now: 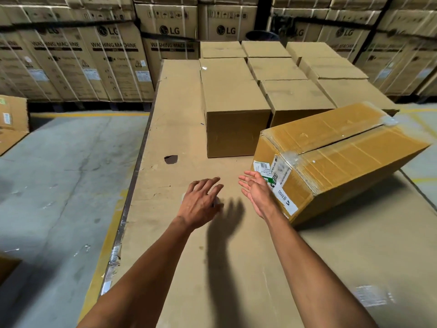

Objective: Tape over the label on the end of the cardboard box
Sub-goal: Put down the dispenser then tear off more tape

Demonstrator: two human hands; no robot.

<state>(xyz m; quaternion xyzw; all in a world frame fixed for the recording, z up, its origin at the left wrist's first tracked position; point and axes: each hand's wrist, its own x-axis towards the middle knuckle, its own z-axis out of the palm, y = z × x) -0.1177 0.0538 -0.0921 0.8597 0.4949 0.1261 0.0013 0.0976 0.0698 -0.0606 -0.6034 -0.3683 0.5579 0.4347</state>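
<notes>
A taped cardboard box (343, 157) lies askew on the cardboard-covered table (179, 129), its near end turned toward me. On that end are white and green labels (275, 178) running down to the lower corner. My right hand (256, 191) is open, palm up, right beside the labelled end and partly in front of it. My left hand (201, 202) hovers over the table to the left, fingers spread, with nothing clearly in it. No tape roll is visible.
Several plain brown boxes (234, 107) stand in rows on the far half of the table. A small hole (170, 159) marks the table covering. Stacked washing-machine cartons (113, 58) line the back. Grey concrete floor (59, 174) lies to the left.
</notes>
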